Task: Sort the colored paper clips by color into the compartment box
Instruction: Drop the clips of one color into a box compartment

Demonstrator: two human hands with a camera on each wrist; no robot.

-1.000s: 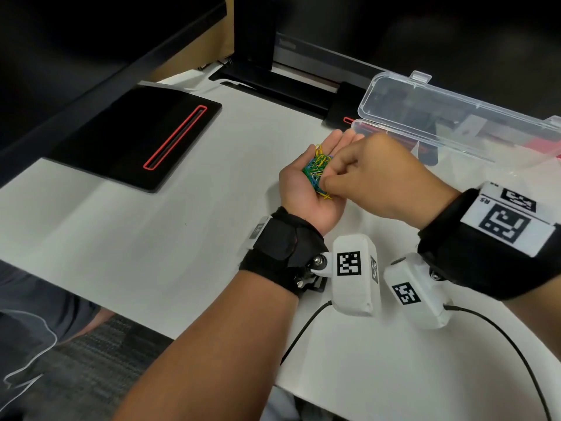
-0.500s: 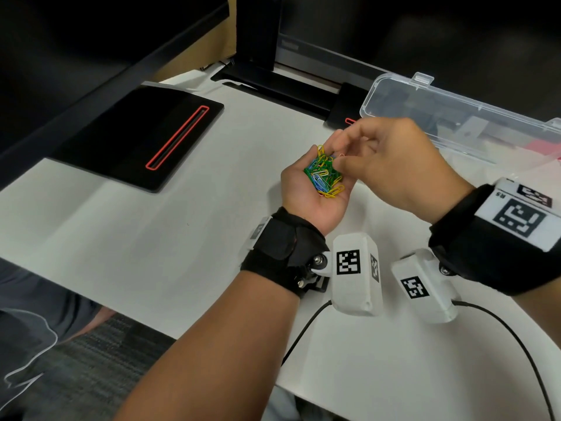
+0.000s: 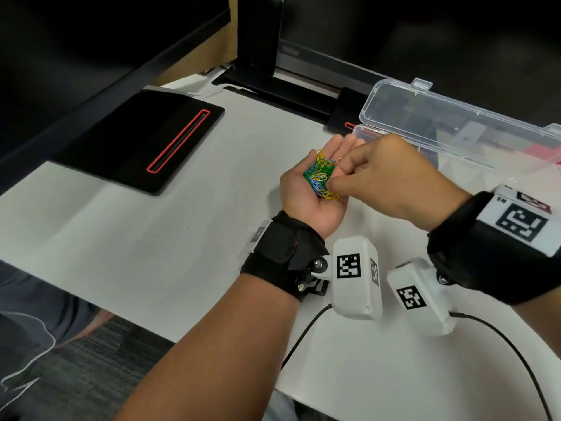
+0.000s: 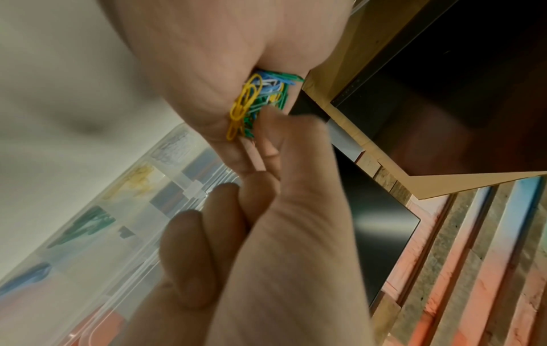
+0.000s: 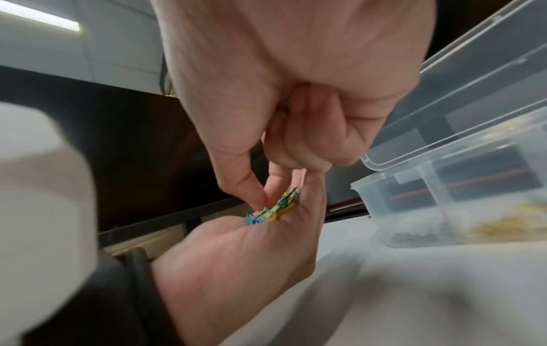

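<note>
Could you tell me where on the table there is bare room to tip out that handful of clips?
Bare white table lies between the black pad and the left hand. It is crowded at right: the right hand picks at the paper clips beside the open compartment box.

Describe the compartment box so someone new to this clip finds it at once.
On the white table, look to the far right, just beyond the right hand. The compartment box is the clear plastic case with its hinged lid standing open; unlike the black pad on the left, it is see-through.
</note>
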